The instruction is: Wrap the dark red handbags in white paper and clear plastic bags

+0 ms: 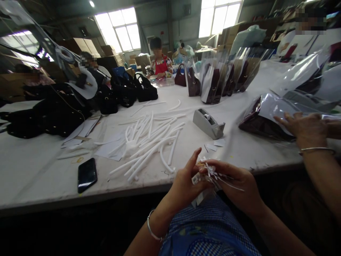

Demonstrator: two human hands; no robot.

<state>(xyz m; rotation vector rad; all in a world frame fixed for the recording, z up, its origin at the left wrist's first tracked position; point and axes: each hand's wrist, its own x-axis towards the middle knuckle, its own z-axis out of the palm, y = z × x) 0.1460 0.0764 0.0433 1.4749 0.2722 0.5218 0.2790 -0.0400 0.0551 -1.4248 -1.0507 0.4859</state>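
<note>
Over my lap, just off the table's front edge, my left hand [182, 185] and my right hand [241, 183] meet around a bunch of white tags [196, 179] with thin white strings. One tag carries small dark print. My left thumb points up while the other left fingers close on the tags. The right fingers pinch the stringed end, and a loose string [231, 185] trails across that hand. Parts of the bunch are hidden behind my fingers. Beyond my hands, a grey tape dispenser [208, 123] stands on the table near some small white cards [218, 143].
White tubes [149, 142] lie piled on the white table [39, 170], with a black phone [87, 175] to their left. Black handbags [145, 87] stand further back; maroon bags in clear plastic [213, 83] stand right of them. At right, a co-worker's hands [306, 128] press a wrapped bag [266, 117].
</note>
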